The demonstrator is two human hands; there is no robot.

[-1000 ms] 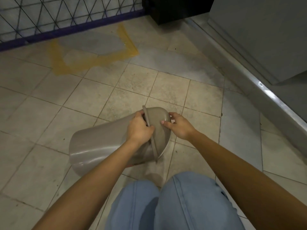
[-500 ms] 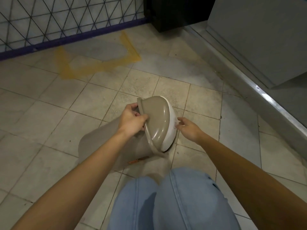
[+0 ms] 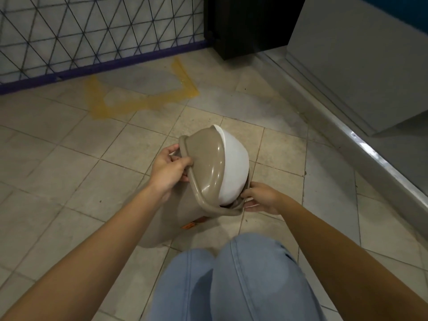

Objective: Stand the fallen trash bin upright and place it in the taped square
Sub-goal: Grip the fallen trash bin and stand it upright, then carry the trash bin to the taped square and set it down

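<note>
A taupe plastic trash bin (image 3: 178, 218) with a domed lid and a white swing flap (image 3: 234, 172) stands tilted, nearly upright, on the tiled floor in front of my knees. My left hand (image 3: 169, 170) grips the left rim of the lid. At the lid's lower right rim, my right hand (image 3: 261, 198) holds on with its fingertips. The taped square (image 3: 139, 105), made of yellow tape, lies on the floor beyond the bin, against the fence.
A black wire mesh fence with a purple base rail (image 3: 99, 66) runs along the far left. A dark post (image 3: 245, 26) stands at the back. A grey raised ledge and wall (image 3: 347, 117) run down the right side. My jeans-clad knees (image 3: 231, 279) are below.
The bin has been raised from lying on its side to nearly upright, its lid now facing me. My right hand has slid from the lid's top to its lower right rim.
</note>
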